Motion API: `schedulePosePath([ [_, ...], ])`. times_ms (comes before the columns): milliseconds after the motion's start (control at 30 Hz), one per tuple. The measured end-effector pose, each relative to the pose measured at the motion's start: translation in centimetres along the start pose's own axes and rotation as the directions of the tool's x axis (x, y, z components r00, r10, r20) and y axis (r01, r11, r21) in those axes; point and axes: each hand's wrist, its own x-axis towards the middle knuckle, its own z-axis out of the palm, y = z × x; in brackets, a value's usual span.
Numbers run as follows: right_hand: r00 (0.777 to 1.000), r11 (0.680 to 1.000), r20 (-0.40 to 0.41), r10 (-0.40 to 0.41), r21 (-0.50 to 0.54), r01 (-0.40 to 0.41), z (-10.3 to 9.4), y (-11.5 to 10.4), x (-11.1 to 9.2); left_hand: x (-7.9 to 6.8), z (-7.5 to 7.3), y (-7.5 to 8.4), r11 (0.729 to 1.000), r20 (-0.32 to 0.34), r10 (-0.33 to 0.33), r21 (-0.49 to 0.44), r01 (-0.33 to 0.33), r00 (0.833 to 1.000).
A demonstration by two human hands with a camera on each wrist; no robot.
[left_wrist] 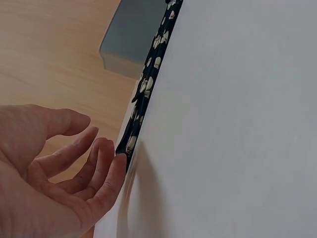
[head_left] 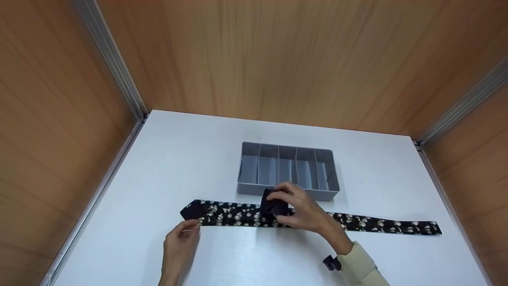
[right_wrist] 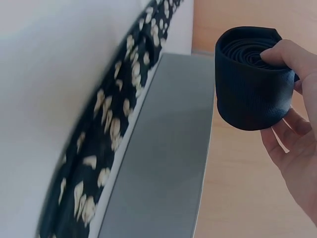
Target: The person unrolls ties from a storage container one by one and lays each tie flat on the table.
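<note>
Dark navy fabric, wound into a rolled tie [right_wrist: 255, 87], sits in the grasp of the right hand [head_left: 299, 207] over a black patterned tie [head_left: 232, 214].

Thumb and fingers of that hand clasp the roll, the thumb resting at its spiral top, just on the near side of a grey divided box [head_left: 249, 189] with five compartments; a pale sleeve [head_left: 357, 260] covers the forearm. Under the roll, the patterned tie lies stretched left to right across the white table [head_left: 190, 159], pale figures along its length, its wide, plain dark tip at the left and its narrow end at the right. By that tip, the left hand [head_left: 180, 242] has its fingers loosely bent and released, fingertips at the tie's near edge. Wood-grain panels [head_left: 258, 59] stand at the far side, left and right.
</note>
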Motion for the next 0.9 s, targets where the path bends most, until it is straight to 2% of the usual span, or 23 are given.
schedulePosePath([
  [367,0.999,0.999,0.038,-0.013,0.043,0.011,2.5,-1.7,1.2,-0.3,-1.2,-0.7,1.0,-0.016,0.008,0.025,-0.007,1.0],
  [667,0.997,0.995,0.04,-0.066,0.072,0.063,4.7,-2.6,2.4,-0.1,-2.3,-1.1,0.998,-0.007,-0.053,0.032,0.053,0.999],
  [900,0.992,0.992,0.042,-0.116,0.056,0.114,6.3,-3.3,3.4,-0.1,-2.7,-1.3,0.996,-0.009,-0.08,0.032,0.081,0.997],
])
